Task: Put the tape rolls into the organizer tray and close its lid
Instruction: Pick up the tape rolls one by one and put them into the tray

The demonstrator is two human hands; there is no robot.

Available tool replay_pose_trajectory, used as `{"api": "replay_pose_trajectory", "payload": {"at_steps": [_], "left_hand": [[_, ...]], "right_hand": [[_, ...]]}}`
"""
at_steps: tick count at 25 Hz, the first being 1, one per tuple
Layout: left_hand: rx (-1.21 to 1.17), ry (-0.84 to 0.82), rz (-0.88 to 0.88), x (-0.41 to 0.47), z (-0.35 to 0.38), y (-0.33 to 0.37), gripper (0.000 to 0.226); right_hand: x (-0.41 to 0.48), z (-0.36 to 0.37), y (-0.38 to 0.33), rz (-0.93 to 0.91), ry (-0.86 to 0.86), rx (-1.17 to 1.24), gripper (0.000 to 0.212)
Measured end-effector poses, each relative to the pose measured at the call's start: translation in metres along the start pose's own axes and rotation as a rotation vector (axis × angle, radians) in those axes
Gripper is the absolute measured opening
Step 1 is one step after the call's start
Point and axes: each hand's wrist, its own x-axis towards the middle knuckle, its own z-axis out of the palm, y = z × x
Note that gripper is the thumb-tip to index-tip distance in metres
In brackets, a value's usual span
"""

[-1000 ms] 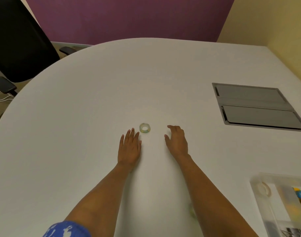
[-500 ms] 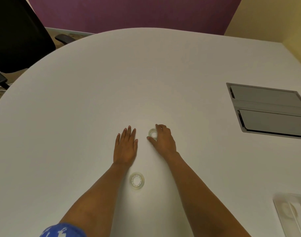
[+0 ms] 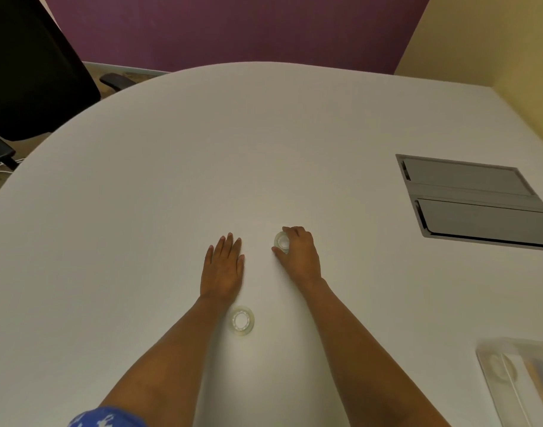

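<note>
My right hand (image 3: 299, 257) grips a small clear tape roll (image 3: 282, 241) between thumb and fingers, tilted up off the white table (image 3: 140, 211). My left hand (image 3: 223, 268) lies flat on the table just left of it, fingers together, holding nothing. A second clear tape roll (image 3: 242, 321) lies flat between my forearms, close to my left wrist. The clear plastic organizer tray (image 3: 492, 359) sits at the lower right edge of the view, partly cut off, with a tape roll (image 3: 501, 366) visible in its near compartment.
A grey cable hatch (image 3: 476, 201) is set into the table at the right. A black office chair (image 3: 33, 72) stands beyond the table's left edge. Purple and yellow walls lie behind the table.
My right hand moved left onto the far tape roll and closed on it, tipping it up. The view shifted, bringing the second roll between my arms into sight. My left hand stayed flat.
</note>
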Motion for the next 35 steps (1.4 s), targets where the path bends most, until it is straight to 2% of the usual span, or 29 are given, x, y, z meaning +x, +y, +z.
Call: {"api": "replay_pose_trajectory", "payload": {"at_steps": [9, 14, 17, 21, 29, 35], "left_hand": [[-0.011, -0.022, 0.067, -0.079, -0.007, 0.058, 0.087], [-0.035, -0.021, 0.117, -0.124, 0.000, 0.105, 0.100], [-0.025, 0.007, 0.124, -0.146, 0.006, 0.140, 0.116], [-0.035, 0.004, 0.119, -0.179, 0.019, 0.200, 0.094], [-0.081, -0.024, 0.148, -0.228, 0.064, 0.302, 0.086], [-0.037, -0.048, 0.174, -0.242, 0.089, 0.338, 0.089]], "right_hand": [[-0.071, -0.060, 0.030, 0.030, 0.085, 0.012, 0.053], [-0.118, -0.102, 0.075, 0.064, 0.133, 0.021, 0.052], [-0.147, -0.125, 0.110, 0.084, 0.153, 0.030, 0.052], [-0.182, -0.159, 0.160, 0.115, 0.163, 0.032, 0.052], [-0.230, -0.213, 0.256, 0.147, 0.181, 0.050, 0.051], [-0.245, -0.226, 0.297, 0.163, 0.163, -0.003, 0.050]]}}
